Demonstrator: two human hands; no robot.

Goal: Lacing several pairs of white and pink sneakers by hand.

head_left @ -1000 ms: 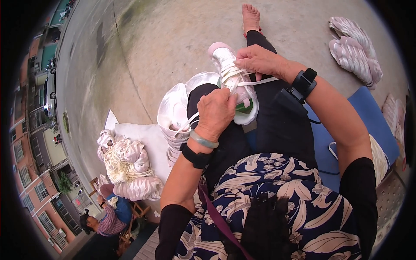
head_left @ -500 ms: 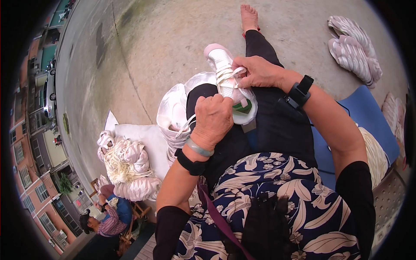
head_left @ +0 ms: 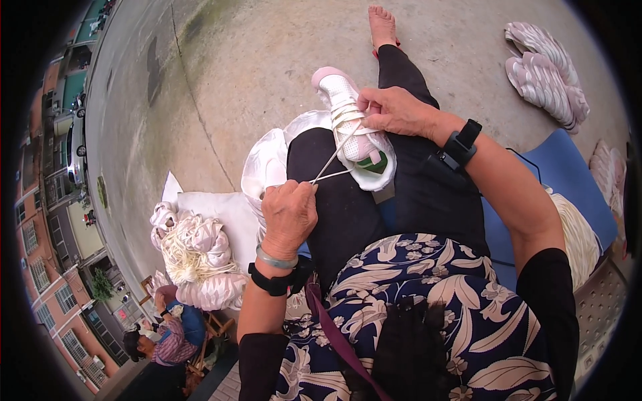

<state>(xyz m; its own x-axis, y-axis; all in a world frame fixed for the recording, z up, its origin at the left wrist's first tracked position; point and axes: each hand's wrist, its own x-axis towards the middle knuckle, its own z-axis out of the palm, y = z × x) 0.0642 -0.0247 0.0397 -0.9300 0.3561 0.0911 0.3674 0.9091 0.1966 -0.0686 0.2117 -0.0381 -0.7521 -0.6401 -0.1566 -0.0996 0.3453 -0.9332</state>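
Observation:
A white and pink shoe upper (head_left: 337,86) with a green patch inside its heel opening lies across my black-trousered thigh, toe pointing away. White lacing criss-crosses its front. My left hand (head_left: 289,215) is closed on the shoelace (head_left: 333,176), drawn taut in two strands from the upper down to the fingertips. On the upper's right side, my right hand (head_left: 396,111) pinches the edge by the lacing; whether it also grips a lace there is hidden by the fingers.
Beside my left leg stand stacked white uppers (head_left: 262,167). Farther left lies a heap of uppers and laces (head_left: 194,250). Bundled uppers (head_left: 545,83) rest on the concrete at right, near a blue panel (head_left: 568,180) and cream laces (head_left: 574,244). Another person (head_left: 170,337) sits lower left.
My left hand has moved from the shoe's heel down and left, drawing the lace out into a taut line. My right hand stays at the upper's right edge.

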